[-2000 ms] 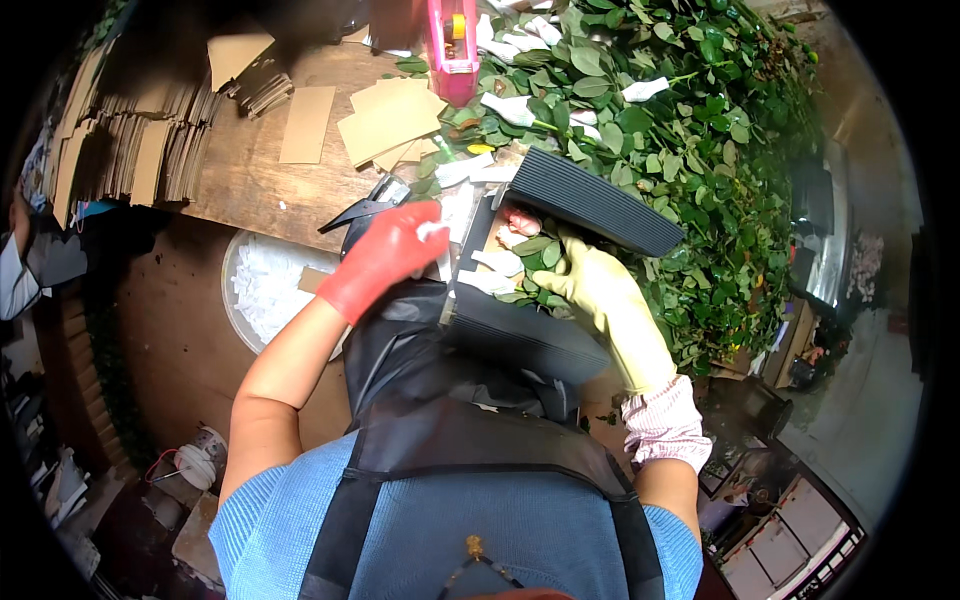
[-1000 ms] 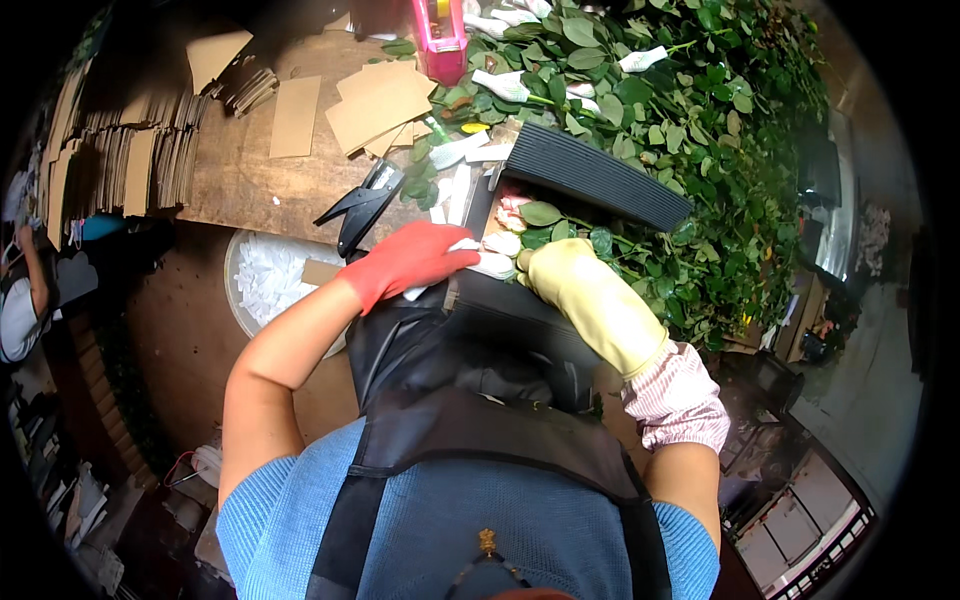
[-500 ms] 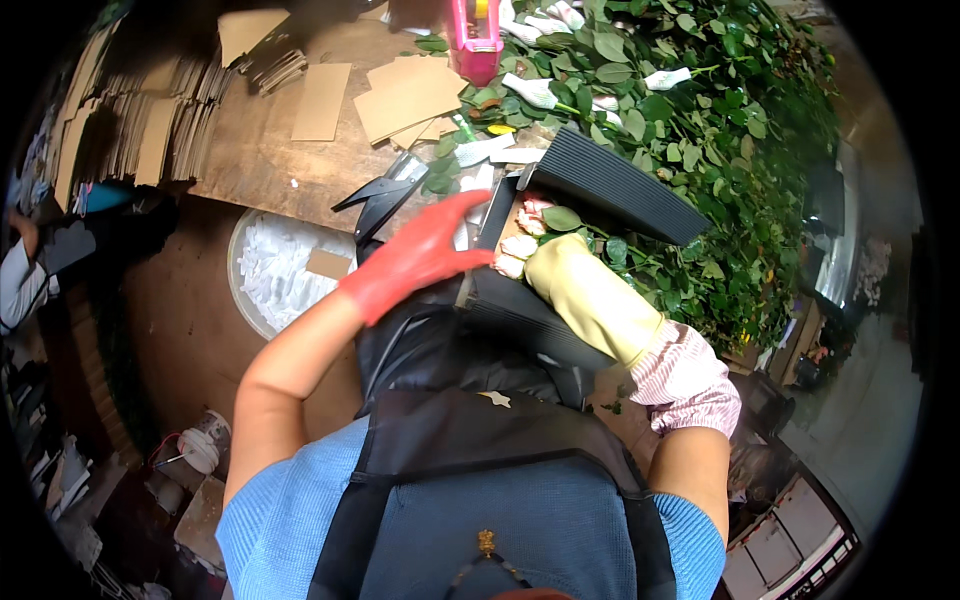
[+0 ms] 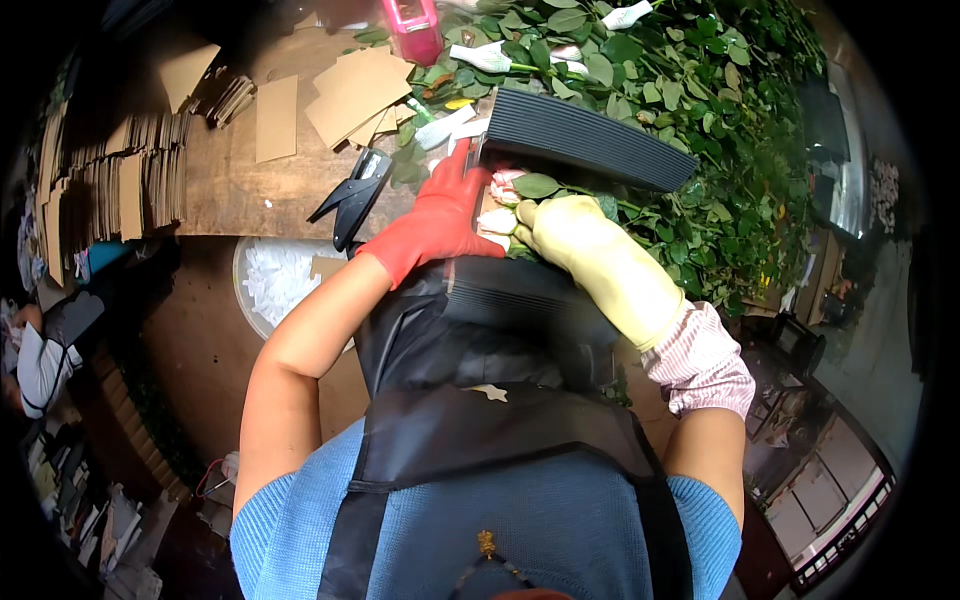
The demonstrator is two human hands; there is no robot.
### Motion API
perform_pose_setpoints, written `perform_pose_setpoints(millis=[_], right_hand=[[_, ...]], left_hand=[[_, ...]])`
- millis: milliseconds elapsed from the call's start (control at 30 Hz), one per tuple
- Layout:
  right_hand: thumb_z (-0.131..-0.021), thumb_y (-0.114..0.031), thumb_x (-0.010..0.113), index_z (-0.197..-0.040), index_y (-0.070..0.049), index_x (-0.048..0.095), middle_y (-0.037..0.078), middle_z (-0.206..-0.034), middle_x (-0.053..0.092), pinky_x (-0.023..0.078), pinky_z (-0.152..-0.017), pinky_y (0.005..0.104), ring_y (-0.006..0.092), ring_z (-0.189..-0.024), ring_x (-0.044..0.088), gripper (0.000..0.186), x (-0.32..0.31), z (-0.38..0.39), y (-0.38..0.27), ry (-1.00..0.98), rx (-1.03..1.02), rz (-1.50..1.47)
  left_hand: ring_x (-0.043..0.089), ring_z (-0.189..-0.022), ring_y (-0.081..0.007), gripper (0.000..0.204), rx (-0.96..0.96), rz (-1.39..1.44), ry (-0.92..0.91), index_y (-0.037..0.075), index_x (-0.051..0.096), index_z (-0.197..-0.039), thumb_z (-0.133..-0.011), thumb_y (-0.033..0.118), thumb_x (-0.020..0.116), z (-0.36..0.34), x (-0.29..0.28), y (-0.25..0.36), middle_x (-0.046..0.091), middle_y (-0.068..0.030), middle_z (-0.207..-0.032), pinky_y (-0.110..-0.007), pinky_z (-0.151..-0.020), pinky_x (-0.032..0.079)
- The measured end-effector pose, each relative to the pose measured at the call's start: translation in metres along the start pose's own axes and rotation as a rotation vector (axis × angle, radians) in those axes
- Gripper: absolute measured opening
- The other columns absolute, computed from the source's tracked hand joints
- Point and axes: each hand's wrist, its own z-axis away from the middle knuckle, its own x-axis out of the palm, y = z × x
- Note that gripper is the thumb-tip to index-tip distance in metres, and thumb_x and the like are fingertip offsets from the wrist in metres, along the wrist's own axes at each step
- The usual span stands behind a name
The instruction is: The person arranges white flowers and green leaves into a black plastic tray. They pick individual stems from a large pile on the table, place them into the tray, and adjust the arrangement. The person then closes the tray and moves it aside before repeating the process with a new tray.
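My left hand (image 4: 432,222), in a red rubber glove, lies spread against the left end of a black ribbed holder (image 4: 590,140). Its fingers and thumb are apart beside the rose heads. Pale pink roses (image 4: 497,222) rest between the ribbed walls, partly over brown cardboard, with a green leaf (image 4: 536,186) by them. In a yellow glove, my right hand (image 4: 580,235) has its fingers curled at a rose just below the bloom; the stem is hidden under the glove. The lower ribbed wall (image 4: 525,305) is over my lap.
A black stapler (image 4: 360,195) lies left of the holder. Beyond are cardboard sheets (image 4: 355,95), a pink tape dispenser (image 4: 415,32) and wrapped roses (image 4: 482,57). Leafy stems (image 4: 720,130) cover the right side. A tub of white strips (image 4: 275,285) stands below the table edge.
My left hand has moved from above the holder's left end to rest against it beside the roses. My right hand has shifted toward the blooms. The whole view has shifted slightly.
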Motion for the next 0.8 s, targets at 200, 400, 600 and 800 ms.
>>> perform_pose_setpoints(millis=[200,400,600,800], right_hand=[[-0.107,-0.039,0.054,-0.124,-0.009,0.063,0.017,-0.097,0.076,0.058,-0.084,0.0505,0.0402,-0.091,0.073,0.035,-0.017,0.017,-0.017,0.001,-0.205,0.556],[-0.109,-0.042,0.051,-0.130,-0.010,0.063,0.014,-0.105,0.076,0.059,-0.084,0.0479,0.0356,-0.096,0.074,0.040,-0.034,0.046,-0.025,0.291,-0.148,0.588],[-0.106,-0.044,0.056,-0.118,-0.019,0.067,0.010,-0.101,0.076,0.060,-0.080,0.0473,0.0341,-0.092,0.074,0.030,-0.010,0.003,0.004,0.341,-0.263,0.505],[-0.103,-0.039,0.061,-0.102,-0.015,0.066,0.011,-0.085,0.076,0.060,-0.071,0.0507,0.0365,-0.080,0.074,0.025,0.000,0.006,0.009,0.514,-0.412,0.525]], left_hand=[[0.035,-0.146,-0.0501,0.094,0.018,0.207,0.166,0.011,0.061,-0.141,-0.064,0.052,0.094,-0.015,0.007,-0.003,0.026,-0.0283,-0.167,-0.056,-0.121,0.035],[0.039,-0.142,-0.0509,0.080,0.073,0.174,0.326,0.010,0.067,-0.131,-0.066,0.050,0.091,-0.013,0.034,-0.015,0.032,-0.0296,-0.164,-0.057,-0.117,0.037],[0.039,-0.142,-0.0509,0.077,0.087,0.180,0.349,0.008,0.069,-0.126,-0.067,0.052,0.091,-0.011,0.036,-0.015,0.031,-0.0310,-0.165,-0.057,-0.117,0.036],[0.038,-0.144,-0.0504,0.065,0.032,0.322,0.337,0.011,0.077,-0.120,-0.071,0.051,0.090,-0.016,0.030,-0.004,0.030,-0.0299,-0.167,-0.056,-0.119,0.034]])
